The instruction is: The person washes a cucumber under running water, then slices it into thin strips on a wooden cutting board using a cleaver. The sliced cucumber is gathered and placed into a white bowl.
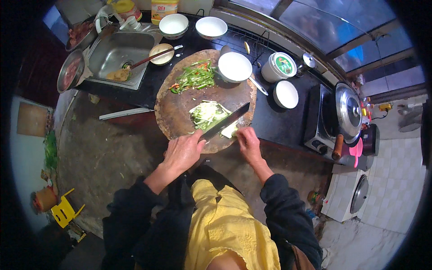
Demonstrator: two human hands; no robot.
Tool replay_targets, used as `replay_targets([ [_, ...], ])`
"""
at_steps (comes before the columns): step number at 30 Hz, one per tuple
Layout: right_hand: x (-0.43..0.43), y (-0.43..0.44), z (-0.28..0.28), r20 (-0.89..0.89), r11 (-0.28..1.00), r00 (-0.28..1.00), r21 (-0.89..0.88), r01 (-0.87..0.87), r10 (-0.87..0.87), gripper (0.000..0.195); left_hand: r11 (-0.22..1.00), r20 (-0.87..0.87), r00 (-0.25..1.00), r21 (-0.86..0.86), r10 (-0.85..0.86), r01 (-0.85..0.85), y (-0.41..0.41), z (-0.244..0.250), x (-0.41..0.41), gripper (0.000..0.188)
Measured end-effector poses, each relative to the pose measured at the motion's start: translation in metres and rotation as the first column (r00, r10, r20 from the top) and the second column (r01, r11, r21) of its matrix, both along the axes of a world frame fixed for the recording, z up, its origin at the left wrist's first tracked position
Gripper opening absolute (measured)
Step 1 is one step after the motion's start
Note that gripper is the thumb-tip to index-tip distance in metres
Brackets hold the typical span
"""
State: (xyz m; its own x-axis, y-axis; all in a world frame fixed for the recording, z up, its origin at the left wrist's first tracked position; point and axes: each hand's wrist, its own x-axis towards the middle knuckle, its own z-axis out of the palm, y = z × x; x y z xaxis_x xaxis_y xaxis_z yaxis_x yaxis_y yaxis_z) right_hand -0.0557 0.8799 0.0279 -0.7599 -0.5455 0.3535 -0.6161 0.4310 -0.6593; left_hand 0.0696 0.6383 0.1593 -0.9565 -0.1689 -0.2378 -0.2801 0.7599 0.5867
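Observation:
My left hand (pixel 184 148) grips the handle end of a kitchen cleaver (pixel 227 121), whose dark blade slants up to the right over a round wooden chopping board (pixel 172 118). Pale green vegetable slivers (pixel 206 114) lie heaped at the left of the blade. On its right side, my right hand (pixel 249 140) has its fingertips on a pale cut vegetable piece (pixel 229 130) near the board's front edge. Sliced green and red peppers (pixel 195 77) form a pile at the back of the board. A white bowl (pixel 235 65) stands at the back right, partly over the board.
A steel sink (pixel 118 47) is at the left, beside metal bowls of meat (pixel 71 70). White bowls (pixel 211 27), a lidded white tub (pixel 279 67) and a small bowl (pixel 286 94) stand around the board. A gas stove (pixel 315 118) with a lidded wok (pixel 349 108) is at the right.

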Motion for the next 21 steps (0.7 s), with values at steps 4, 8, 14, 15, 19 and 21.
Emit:
replay_targets([
  [4, -0.01, 0.004, 0.038, 0.042, 0.979, 0.984, -0.108, 0.174, -0.171, 0.01, 0.992, -0.208, 0.978, -0.123, -0.01, -0.016, 0.002, -0.016, 0.017, 0.023],
  [8, -0.004, -0.009, 0.106, -0.069, 0.984, 0.994, -0.165, 0.068, -0.081, 0.018, 0.953, -0.343, 0.936, -0.302, -0.078, -0.032, 0.004, -0.024, 0.029, 0.028],
  [14, 0.022, -0.031, 0.144, -0.216, 0.915, 0.892, 0.175, -0.364, 0.397, 0.039, 0.865, -0.416, 0.888, -0.5, -0.195, -0.045, 0.002, -0.032, 0.029, 0.017],
  [15, 0.027, -0.04, 0.147, -0.2, 0.9, 0.886, 0.219, -0.377, 0.419, 0.039, 0.845, -0.422, 0.879, -0.533, -0.222, -0.043, 0.0, -0.033, 0.028, 0.014],
  [19, 0.027, -0.047, 0.127, -0.006, 0.864, 0.883, 0.206, -0.458, 0.47, 0.035, 0.8, -0.399, 0.861, -0.6, -0.316, 0.016, -0.007, -0.032, 0.025, 0.01],
  [21, 0.023, -0.047, 0.125, 0.164, 0.93, 0.931, 0.118, -0.347, 0.327, 0.027, 0.787, -0.404, 0.845, -0.617, -0.35, 0.031, -0.013, -0.035, 0.025, 0.011],
])
